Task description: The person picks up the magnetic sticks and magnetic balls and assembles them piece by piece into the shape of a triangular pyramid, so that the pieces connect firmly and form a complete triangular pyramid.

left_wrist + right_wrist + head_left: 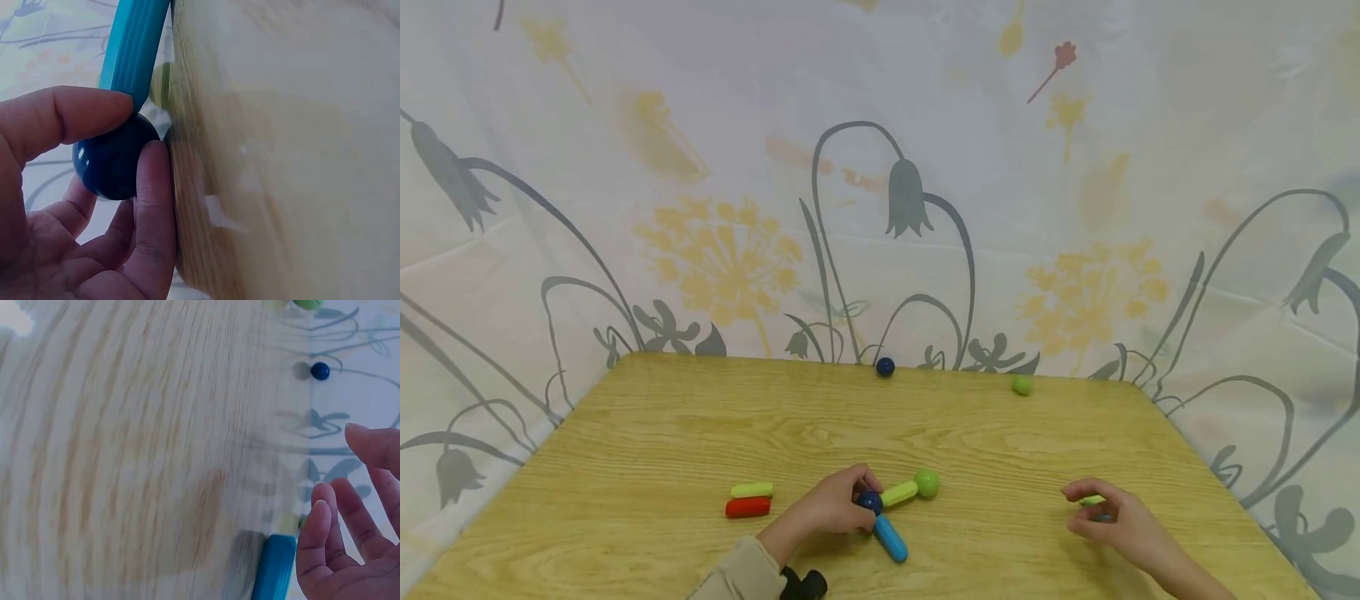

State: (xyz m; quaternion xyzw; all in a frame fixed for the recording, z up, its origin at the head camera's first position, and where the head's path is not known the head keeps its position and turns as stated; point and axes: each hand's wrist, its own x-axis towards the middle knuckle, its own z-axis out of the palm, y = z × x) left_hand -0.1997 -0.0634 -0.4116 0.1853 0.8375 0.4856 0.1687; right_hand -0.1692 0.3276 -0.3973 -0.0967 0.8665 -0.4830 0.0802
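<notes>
My left hand point(831, 504) point(94, 262) pinches a dark blue ball point(870, 502) point(109, 162) between thumb and fingers. A blue rod point(891, 538) point(132, 56) and a yellow-green rod point(899, 493) extend from that ball, the latter with a light green ball point(927, 483) at its far end. On the right, my right hand point(1127, 529) point(353, 562) is loosely curved with fingers apart, near another blue rod point(1103, 517) point(275, 565) and a yellow-green piece point(1092, 500), both partly hidden by it in the head view.
A yellow-green rod point(752, 490) and a red rod point(748, 507) lie side by side on the left of the wooden table point(625, 433). Black pieces point(805, 586) are by the left sleeve. Near the back edge sit a dark blue ball point(885, 367) and a green ball point(1022, 385).
</notes>
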